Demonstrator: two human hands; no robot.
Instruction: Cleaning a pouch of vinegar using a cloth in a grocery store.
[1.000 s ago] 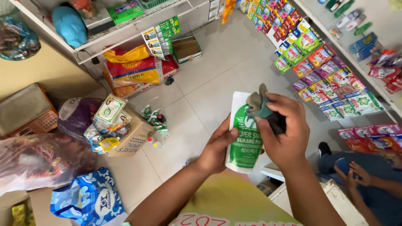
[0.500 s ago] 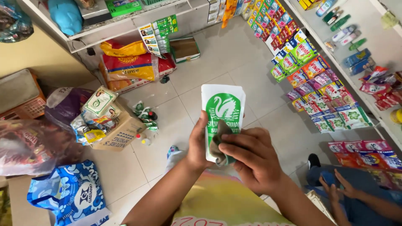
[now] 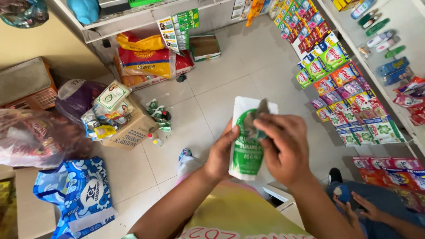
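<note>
Pouch (image 3: 246, 152), white-green, upright above tiled floor (image 3: 208, 102). Left hand (image 3: 220, 156) clasps its left edge; right hand (image 3: 283, 148) pinches folded banknote (image 3: 256, 120) against pouch top. Cardboard box (image 3: 126, 128) far left.

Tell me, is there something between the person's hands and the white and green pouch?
Nothing visible. The left hand holds the white and green pouch by its edge, and the right hand touches its front, pinching a small dark object.
</note>
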